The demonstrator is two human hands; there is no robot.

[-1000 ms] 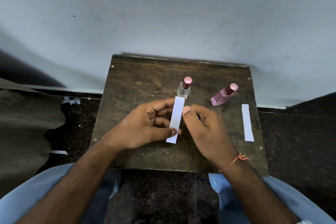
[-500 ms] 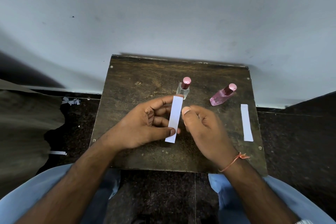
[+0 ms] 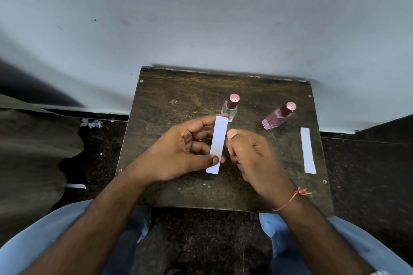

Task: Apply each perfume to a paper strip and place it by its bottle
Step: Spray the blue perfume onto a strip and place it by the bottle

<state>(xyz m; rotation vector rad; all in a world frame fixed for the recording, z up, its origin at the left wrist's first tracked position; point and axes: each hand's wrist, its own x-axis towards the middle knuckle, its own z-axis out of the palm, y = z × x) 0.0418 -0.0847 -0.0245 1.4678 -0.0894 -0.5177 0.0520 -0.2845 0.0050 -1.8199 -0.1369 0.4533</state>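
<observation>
Two small perfume bottles stand on a dark wooden table (image 3: 169,105) seen from above, with a pale wall behind. Near the middle is a clear bottle (image 3: 230,110) with a pink cap, upright. To its right a pink bottle (image 3: 277,117), also capped, looks tilted in this wide-angle view.

The left hand (image 3: 178,154) holds a white paper strip (image 3: 217,144) upright above the table, just in front of the clear bottle. The thumb presses the strip's lower part against the fingers behind it, and the forefinger reaches to its top edge. The right hand (image 3: 252,161) is just beside the strip, loosely curled with the thumb raised; it seems to hold nothing, though its fingertips are hidden.

A second paper strip (image 3: 308,150) lies flat near the table's right edge, close to the pink bottle.

Judging by this, the pink bottle's strip is likely done and the clear bottle's turn is in hand. Both caps are on, so whether this strip already carries perfume cannot be told. If not, the free hand must uncap the clear bottle and apply it; then the strip goes down beside that bottle.
</observation>
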